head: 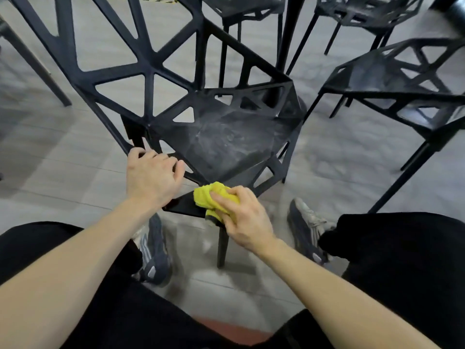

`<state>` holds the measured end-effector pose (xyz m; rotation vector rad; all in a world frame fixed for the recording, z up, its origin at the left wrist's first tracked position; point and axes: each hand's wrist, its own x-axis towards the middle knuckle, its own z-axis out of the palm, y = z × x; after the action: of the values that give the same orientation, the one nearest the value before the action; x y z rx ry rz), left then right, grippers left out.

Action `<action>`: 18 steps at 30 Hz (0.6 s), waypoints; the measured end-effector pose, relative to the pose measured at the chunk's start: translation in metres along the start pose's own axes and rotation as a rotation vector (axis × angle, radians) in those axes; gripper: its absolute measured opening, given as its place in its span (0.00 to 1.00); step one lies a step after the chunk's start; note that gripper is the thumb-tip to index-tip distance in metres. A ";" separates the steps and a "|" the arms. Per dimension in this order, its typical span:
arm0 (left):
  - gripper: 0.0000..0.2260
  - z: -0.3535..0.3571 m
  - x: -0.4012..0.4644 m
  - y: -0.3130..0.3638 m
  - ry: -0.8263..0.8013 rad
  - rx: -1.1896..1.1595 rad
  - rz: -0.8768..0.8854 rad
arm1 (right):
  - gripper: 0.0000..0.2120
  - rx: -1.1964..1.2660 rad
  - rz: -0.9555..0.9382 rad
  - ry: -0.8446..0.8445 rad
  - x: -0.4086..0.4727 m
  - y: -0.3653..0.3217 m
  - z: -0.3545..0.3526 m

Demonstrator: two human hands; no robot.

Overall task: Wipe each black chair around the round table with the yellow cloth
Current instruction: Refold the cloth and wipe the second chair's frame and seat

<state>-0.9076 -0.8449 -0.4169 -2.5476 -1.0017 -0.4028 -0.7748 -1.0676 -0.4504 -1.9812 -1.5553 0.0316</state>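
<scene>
Yellow crumpled cloth (214, 197), bunched in the right hand (245, 220), presses the black lattice plastic chair's (226, 137) near seat edge; the dusty seat lies ahead, while the left hand (151, 177) grips the seat's left rim.

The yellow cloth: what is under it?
The yellow cloth lies on the near black chair's front edge, gripped by the right hand. The edge beneath is covered.
</scene>
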 end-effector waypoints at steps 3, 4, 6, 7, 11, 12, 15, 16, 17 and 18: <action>0.26 0.001 0.003 0.002 0.012 -0.001 0.031 | 0.24 -0.068 0.064 0.103 0.027 0.076 -0.025; 0.26 0.002 0.003 0.002 0.013 0.000 0.030 | 0.22 -0.082 0.235 0.201 0.045 0.101 -0.032; 0.27 0.003 0.002 0.001 0.010 -0.010 0.019 | 0.17 0.001 0.656 0.390 0.074 0.132 -0.041; 0.27 0.002 0.002 0.002 0.013 -0.023 0.016 | 0.17 0.032 0.787 0.436 0.079 0.132 -0.039; 0.26 -0.002 0.006 0.003 0.004 -0.051 0.006 | 0.16 -0.077 0.431 0.316 0.048 0.045 -0.015; 0.26 -0.002 0.005 0.003 0.006 -0.055 0.006 | 0.15 -0.083 0.213 0.201 0.038 0.021 -0.008; 0.25 -0.001 0.002 0.002 0.030 -0.061 0.031 | 0.15 -0.159 -0.088 -0.031 0.046 0.006 -0.004; 0.25 -0.001 0.002 0.002 0.019 -0.058 0.045 | 0.15 -0.208 -0.078 -0.035 0.063 0.022 -0.006; 0.25 -0.002 0.003 0.002 0.005 -0.050 0.055 | 0.16 -0.275 -0.030 -0.020 0.083 0.045 -0.007; 0.24 -0.002 0.002 0.002 -0.006 -0.042 0.057 | 0.16 -0.362 0.072 -0.001 0.104 0.072 -0.012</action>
<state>-0.9048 -0.8458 -0.4142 -2.6096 -0.9302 -0.4047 -0.6757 -0.9893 -0.4395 -2.3134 -1.5760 -0.2353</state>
